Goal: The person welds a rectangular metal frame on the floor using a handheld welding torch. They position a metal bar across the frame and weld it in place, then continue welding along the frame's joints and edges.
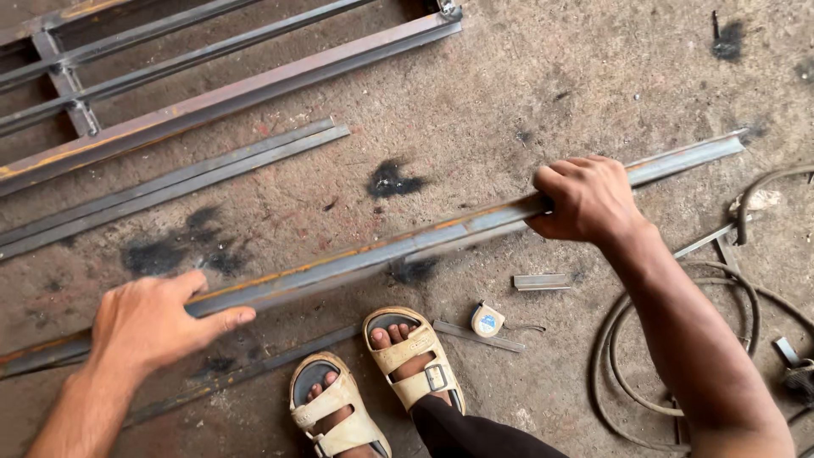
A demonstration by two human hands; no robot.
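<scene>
Two hands grip one long steel angle bar (356,254) that runs slantwise across the head view, from low left to upper right above the concrete floor (509,93). Our left hand (153,318) clamps over the bar near its lower end, thumb stretched along the underside. Our right hand (585,199) is closed in a fist round the bar well up toward its far end, which juts out past the knuckles. Just below the bar's middle we see our feet in tan sandals (407,356), with a small tape measure (487,321) just beside them. Farther up lie two loose grey bars (170,182) and a welded metal frame (220,97). Dark cables (627,339) coil under our right forearm.
</scene>
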